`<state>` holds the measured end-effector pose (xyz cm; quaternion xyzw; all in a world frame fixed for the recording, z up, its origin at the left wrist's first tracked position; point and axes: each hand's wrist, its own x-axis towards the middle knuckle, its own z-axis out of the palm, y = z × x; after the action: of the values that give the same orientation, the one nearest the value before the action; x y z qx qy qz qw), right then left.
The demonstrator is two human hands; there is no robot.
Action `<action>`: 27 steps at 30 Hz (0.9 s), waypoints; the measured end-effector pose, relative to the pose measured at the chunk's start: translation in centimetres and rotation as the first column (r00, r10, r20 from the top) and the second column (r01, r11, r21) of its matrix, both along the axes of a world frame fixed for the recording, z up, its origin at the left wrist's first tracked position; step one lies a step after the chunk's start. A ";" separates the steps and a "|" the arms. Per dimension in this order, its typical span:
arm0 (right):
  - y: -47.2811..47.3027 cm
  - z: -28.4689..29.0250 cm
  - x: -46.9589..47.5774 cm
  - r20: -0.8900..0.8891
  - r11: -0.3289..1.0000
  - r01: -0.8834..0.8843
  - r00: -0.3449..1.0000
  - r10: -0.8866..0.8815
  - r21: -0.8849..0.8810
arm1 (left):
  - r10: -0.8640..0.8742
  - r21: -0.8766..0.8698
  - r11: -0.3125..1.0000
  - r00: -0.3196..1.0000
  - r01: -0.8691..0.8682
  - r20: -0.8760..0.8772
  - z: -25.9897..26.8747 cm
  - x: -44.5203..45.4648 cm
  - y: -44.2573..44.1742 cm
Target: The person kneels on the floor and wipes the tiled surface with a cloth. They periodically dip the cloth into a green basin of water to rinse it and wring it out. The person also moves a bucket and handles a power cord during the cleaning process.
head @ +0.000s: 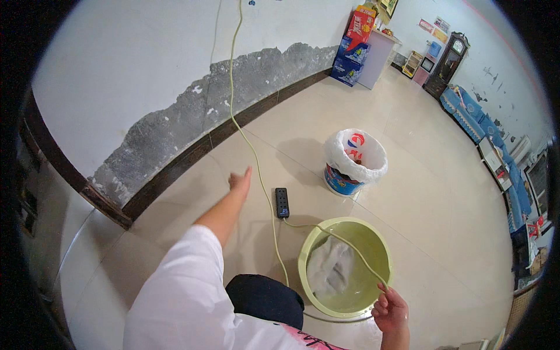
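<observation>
My right hand grips a pale yellow-green cable at the right rim of a light green plastic basin. From there the cable crosses over the basin to a black power strip on the floor. Inside the basin lies a wet white cloth, in what looks like shallow water. My left hand, slightly blurred, reaches out over the floor with its thumb apart. It appears to hold nothing. Just right of it, another stretch of cable comes down along the wall and runs towards my dark-clad knee.
Beyond the power strip stands a blue bucket lined with a white plastic bag. A peeling wall with a dark baseboard borders the left. Stacked cartons, a grandfather clock and a blue-covered sofa stand farther off.
</observation>
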<state>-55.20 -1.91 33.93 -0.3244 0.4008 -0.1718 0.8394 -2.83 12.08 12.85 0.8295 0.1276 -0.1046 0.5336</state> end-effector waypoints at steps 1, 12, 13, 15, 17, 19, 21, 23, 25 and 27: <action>-0.8 -0.2 -1.9 -0.014 1.000 -0.002 1.000 0.002 -0.002 | 0.010 -0.032 0.999 0.999 -0.009 0.053 1.6 1.4 -1.1; -2.2 -1.4 -8.8 -0.201 0.976 0.051 0.975 -0.094 -0.212 | -0.357 -0.846 0.447 0.925 0.290 0.129 11.1 9.7 -3.6; -2.5 -1.5 -9.7 -0.215 0.975 0.048 0.972 -0.095 -0.217 | -0.389 -0.915 0.287 0.908 0.283 0.158 14.7 7.1 -4.7; -3.1 -2.4 -10.1 -0.203 0.981 0.015 0.978 -0.056 -0.195 | -0.458 -0.957 -0.017 0.849 0.290 0.265 19.2 6.3 -4.3; -2.7 -1.2 -9.1 -0.131 0.995 0.031 0.990 -0.044 -0.097 | -0.406 -0.920 -0.059 0.833 0.386 0.376 24.3 3.6 -3.3; -2.0 -0.3 -7.3 -0.135 0.996 0.055 0.989 -0.064 -0.068 | -0.435 -0.840 -0.140 0.729 0.525 0.528 27.1 3.7 -1.6; -1.4 -0.3 -6.1 -0.230 0.987 0.113 0.964 -0.136 -0.113 | -0.540 -0.706 -0.272 0.504 0.654 0.674 28.0 6.6 0.9; -1.6 -0.2 -6.3 -0.266 0.984 0.111 0.953 -0.146 -0.142 | -0.173 -0.546 0.686 0.836 0.481 0.520 31.3 -1.0 -1.7; -1.9 -1.7 -5.6 -0.191 0.988 0.099 0.974 -0.120 -0.114 | -0.264 -0.231 0.720 0.565 0.655 0.782 29.9 -3.3 -3.4; -1.8 -2.1 -6.0 -0.163 0.990 0.095 0.980 -0.111 -0.107 | -0.402 -0.189 0.637 0.531 0.748 0.746 31.8 -11.3 -4.1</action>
<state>-61.22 -3.67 31.79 -0.3574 0.4776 -0.2065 0.7756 -14.17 7.94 44.62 0.6394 -0.3867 -0.0196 0.6642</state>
